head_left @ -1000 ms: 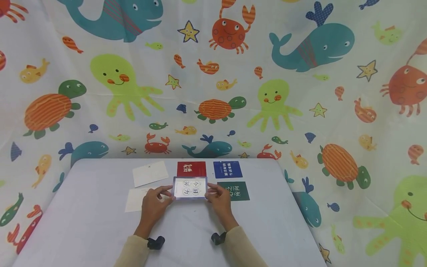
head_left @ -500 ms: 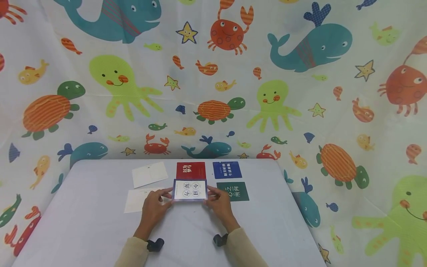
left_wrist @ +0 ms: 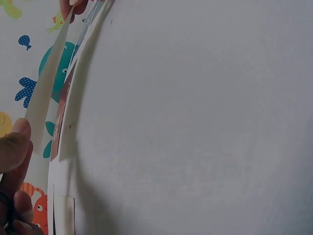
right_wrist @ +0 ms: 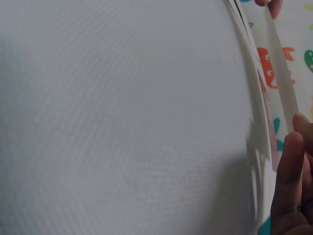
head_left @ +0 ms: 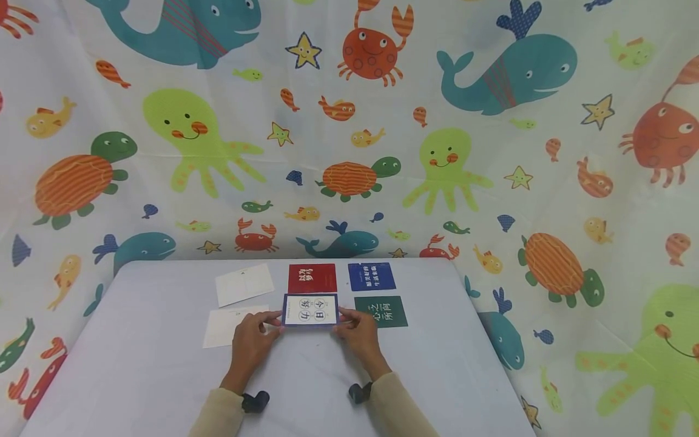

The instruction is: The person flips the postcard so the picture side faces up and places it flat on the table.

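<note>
A white postcard (head_left: 311, 310) with a dark blue border and printed characters is held between both hands in the head view. My left hand (head_left: 252, 345) pinches its left edge between thumb and fingers. At the opposite edge my right hand (head_left: 361, 340) pinches it the same way. Both wrist views show the postcard (left_wrist: 49, 88) nearly edge-on, raised off the table, with the left thumb (left_wrist: 14, 144) and the right fingers (right_wrist: 289, 171) at its ends. Just behind it lies a red card (head_left: 312, 278). A green card (head_left: 389, 311) is partly covered by the right hand.
A blue card (head_left: 372, 277) lies at the back right of the white table (head_left: 306, 388). Two white cards lie on the left, one farther back (head_left: 244, 284) and one nearer (head_left: 221, 328), partly behind the left hand. A patterned cloth (head_left: 327, 133) hangs behind the table.
Both hands have tilted the postcard slightly and brought it a little nearer, so more of the red card shows behind it. Their grip stays the same. The cards on the table have not moved.
</note>
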